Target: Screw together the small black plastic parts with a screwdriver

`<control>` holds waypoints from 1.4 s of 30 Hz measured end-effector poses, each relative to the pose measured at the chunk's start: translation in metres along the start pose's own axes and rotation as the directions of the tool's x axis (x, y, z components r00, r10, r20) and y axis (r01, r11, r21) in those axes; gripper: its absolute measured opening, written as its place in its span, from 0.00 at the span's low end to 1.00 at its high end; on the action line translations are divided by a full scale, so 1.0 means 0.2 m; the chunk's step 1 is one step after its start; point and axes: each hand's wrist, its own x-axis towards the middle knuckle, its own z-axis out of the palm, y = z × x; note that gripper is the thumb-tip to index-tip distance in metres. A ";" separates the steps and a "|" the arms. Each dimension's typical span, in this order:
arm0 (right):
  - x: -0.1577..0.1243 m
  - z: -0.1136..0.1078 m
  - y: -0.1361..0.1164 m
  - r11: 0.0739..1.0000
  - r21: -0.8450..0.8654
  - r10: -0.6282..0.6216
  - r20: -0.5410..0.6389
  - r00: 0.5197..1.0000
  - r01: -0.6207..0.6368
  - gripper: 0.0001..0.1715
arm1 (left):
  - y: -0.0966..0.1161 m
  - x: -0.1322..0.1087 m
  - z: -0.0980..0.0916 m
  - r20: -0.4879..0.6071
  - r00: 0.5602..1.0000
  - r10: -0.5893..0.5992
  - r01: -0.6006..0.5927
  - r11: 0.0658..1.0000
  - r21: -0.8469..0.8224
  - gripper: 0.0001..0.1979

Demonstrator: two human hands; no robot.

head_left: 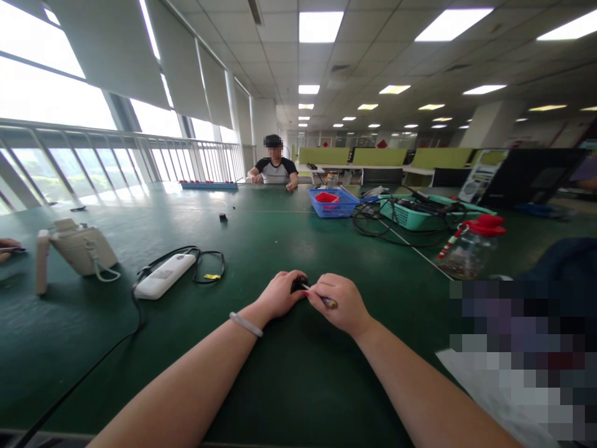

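Observation:
Near the middle of the green table [280, 242], my left hand [281, 294] is closed around a small black object [299, 284], which it mostly hides. A pale bangle [246, 325] circles my left wrist. My right hand [339, 302] grips a thin tool [329, 303] with a brownish handle end. The tool's slim metal tip points left and meets the black object between the two hands. Fingers cover much of the tool, so its kind cannot be made out.
Left: white power bank [166, 275] with black cable, beige case [86, 247]. Ahead: small black piece [222, 218], seated person [275, 167]. Right: blue basket [333, 210], green basket [401, 214] with cables, red-lidded bottle [473, 249]. Another person's hand [8, 247] shows at the left edge.

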 end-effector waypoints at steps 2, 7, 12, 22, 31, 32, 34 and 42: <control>0.00 0.01 0.00 1.000 -0.021 -0.015 -0.017 1.000 0.015 0.22 | -0.01 0.00 0.00 0.003 1.000 0.003 -0.003 1.000 0.003 0.21; -0.01 0.02 0.02 0.999 -0.009 -0.035 -0.069 0.997 0.035 0.20 | -0.01 0.00 0.00 0.005 1.000 -0.004 0.004 1.000 0.008 0.23; -0.01 0.01 0.04 0.996 0.072 0.054 -0.108 0.993 -0.046 0.18 | 0.00 0.00 0.00 0.003 0.999 -0.042 0.042 0.999 0.029 0.28; -0.01 0.02 0.09 0.917 0.215 0.376 -0.187 0.907 -0.336 0.15 | 0.00 0.00 -0.01 0.065 0.996 -0.056 0.054 0.998 0.035 0.36; -0.02 0.01 0.16 0.732 0.398 0.635 -0.102 0.766 -0.553 0.23 | 0.00 0.00 -0.03 0.040 0.999 -0.033 0.031 0.998 0.057 0.24; -0.02 0.01 0.16 0.739 0.395 0.619 -0.076 0.782 -0.546 0.23 | 0.00 0.00 -0.03 0.045 0.999 -0.028 0.025 0.998 0.060 0.23; -0.03 0.03 0.16 0.754 0.381 0.584 -0.015 0.812 -0.535 0.21 | 0.00 0.00 -0.03 0.053 0.998 -0.017 0.014 0.998 0.058 0.23; -0.02 0.06 0.13 0.812 0.298 0.496 0.100 0.862 -0.502 0.18 | 0.01 -0.01 -0.03 0.072 0.997 -0.008 0.004 0.998 0.065 0.25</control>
